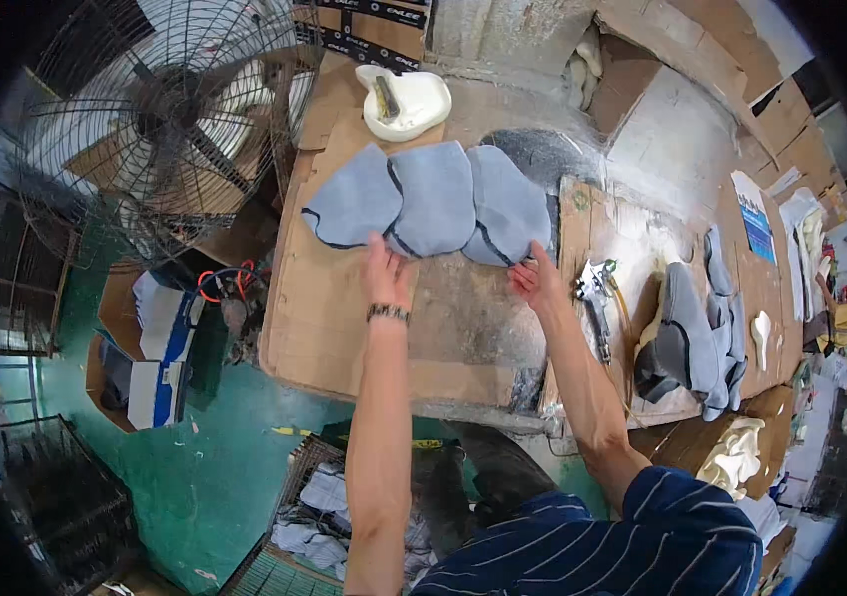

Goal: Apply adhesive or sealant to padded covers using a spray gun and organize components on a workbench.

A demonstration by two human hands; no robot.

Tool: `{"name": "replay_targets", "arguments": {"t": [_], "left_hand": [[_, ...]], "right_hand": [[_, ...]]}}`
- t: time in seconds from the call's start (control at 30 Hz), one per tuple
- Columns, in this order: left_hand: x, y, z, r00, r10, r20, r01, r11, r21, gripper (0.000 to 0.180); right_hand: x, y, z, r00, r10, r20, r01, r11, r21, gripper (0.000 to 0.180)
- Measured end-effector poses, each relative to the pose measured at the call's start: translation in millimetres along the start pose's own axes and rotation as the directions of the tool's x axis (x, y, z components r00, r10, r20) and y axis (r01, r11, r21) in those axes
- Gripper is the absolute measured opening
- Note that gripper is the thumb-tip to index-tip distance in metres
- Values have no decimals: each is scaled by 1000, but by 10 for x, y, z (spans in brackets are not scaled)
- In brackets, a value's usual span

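Three grey fabric pieces with black edges lie overlapping in a row on the cardboard-covered table: a left piece (pixel 356 197), a middle piece (pixel 435 199) and a right piece (pixel 513 204). My left hand (pixel 384 278) is at the near edge, where the left and middle pieces meet, its fingers stretched out. At the near right corner of the right piece, my right hand (pixel 539 283) touches the edge with its fingers apart. To its right lies a metal spray gun (pixel 596 303) with a yellowish hose (pixel 624 308).
More grey pieces (pixel 687 333) are piled at the table's right. A white, pear-shaped dish-like thing (pixel 423 107) sits at the back, a brush-like object inside. A large wire-caged fan (pixel 170 119) stands left. Below are an open carton (pixel 131 382) and a crate of fabric (pixel 314 517).
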State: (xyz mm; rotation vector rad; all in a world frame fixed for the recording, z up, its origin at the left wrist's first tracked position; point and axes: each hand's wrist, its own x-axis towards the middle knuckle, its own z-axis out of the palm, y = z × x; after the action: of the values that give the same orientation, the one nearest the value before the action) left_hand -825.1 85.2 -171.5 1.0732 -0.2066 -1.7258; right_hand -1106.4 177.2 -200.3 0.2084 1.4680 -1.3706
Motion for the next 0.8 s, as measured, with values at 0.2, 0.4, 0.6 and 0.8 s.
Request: {"name": "replay_targets", "arguments": {"t": [0.2,0.4,0.6,0.8], "left_hand": [[188,-24,669,993,58,-106,-79,975,-209,54],[-401,733,493,986,162,29,-120,831,-544,40],[-2008,1259,-273,867,437,-240,-491,665,-563,43],[-3278,1423,-1779,502,506,-701,-850,439,-292,40]], "right_hand": [[-304,-378,377,950,-312,-27,309,947,-92,24],[-1706,-815,1269,716,-620,321,644,764,42,11],[-2438,-223,1416,640,-529,557,644,765,-13,15],[-3427,1120,2119,538,-82,839,500,832,-239,33]]}}
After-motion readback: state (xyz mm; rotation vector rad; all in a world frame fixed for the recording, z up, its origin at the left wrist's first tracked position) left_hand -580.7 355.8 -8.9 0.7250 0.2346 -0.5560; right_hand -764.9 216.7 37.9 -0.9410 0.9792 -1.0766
